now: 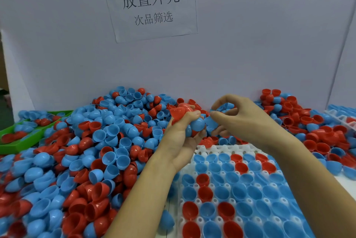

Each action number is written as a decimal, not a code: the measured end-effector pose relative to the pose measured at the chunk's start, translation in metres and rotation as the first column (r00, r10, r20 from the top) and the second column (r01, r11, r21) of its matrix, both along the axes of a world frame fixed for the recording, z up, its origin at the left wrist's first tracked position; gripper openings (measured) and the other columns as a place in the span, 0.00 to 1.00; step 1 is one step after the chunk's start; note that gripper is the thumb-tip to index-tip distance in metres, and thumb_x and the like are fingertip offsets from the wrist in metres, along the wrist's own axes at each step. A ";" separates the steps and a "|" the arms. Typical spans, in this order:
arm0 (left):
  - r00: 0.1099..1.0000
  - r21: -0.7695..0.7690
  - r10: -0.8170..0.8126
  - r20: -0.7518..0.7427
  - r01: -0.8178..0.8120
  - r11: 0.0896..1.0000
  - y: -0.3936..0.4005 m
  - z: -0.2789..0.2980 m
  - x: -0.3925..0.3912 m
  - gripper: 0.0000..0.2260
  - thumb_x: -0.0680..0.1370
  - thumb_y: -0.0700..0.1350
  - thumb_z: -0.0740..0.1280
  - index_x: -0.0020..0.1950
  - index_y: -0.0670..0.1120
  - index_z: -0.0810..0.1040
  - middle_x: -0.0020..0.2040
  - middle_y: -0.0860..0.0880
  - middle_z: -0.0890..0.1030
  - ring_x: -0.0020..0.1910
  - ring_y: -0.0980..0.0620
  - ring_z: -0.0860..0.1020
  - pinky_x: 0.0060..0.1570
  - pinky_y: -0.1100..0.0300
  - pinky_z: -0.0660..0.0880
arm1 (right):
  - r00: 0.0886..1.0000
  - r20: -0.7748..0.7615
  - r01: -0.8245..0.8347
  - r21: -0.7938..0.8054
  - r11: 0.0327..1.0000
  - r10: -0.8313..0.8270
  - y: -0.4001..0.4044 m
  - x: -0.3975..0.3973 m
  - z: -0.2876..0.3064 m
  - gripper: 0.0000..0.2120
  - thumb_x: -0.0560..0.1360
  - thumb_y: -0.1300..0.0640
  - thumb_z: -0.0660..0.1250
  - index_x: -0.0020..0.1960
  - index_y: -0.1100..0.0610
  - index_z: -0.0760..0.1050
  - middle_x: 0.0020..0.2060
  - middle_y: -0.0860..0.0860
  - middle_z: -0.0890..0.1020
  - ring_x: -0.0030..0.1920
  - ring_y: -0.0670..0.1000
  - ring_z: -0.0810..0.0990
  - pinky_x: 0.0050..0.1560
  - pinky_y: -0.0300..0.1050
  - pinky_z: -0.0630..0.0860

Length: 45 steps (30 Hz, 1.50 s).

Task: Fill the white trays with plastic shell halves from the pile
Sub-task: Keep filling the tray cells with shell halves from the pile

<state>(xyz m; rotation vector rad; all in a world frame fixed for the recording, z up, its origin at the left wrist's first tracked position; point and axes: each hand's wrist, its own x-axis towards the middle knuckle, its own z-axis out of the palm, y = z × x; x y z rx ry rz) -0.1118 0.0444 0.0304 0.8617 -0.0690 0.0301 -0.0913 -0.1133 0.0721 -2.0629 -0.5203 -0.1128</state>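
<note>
At far left, a green tray of smooth moulded plastic sits on the bench, holding a few red and blue shells. Beside it begins the pile: glossy hemispherical plastic shell halves, red and blue, lying in every attitude, some cupped upward, some dome up, too many to count. The pile runs along the foot of a plain pale partition wall, which carries one paper notice printed with two lines of characters.

Centre frame, the left hand is raised, palm up, clutching a bunch of shell halves, at least two red and two blue. Just to its right, the right hand is curled, thumb and fingers pinching a blue shell half that touches the left hand's bunch.

Below both hands lies a white tray, a matt moulded grid of round cups with small holes between them. Most visible cups hold a shell half, open side up, blue far outnumbering red; its far row stands empty.

At far right, the edge of a second white tray shows, with blue shells behind it.
</note>
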 end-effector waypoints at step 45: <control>0.991 -0.084 0.136 -0.006 -0.136 0.987 0.008 -0.001 0.006 0.05 0.75 0.39 0.71 0.50 0.41 0.79 0.45 0.44 0.84 0.45 0.48 0.86 0.48 0.55 0.83 | 0.952 0.270 -0.083 -0.233 0.969 0.147 -0.006 -0.003 0.007 0.08 0.81 0.53 0.63 0.48 0.41 0.79 0.42 0.42 0.84 0.44 0.40 0.82 0.47 0.36 0.80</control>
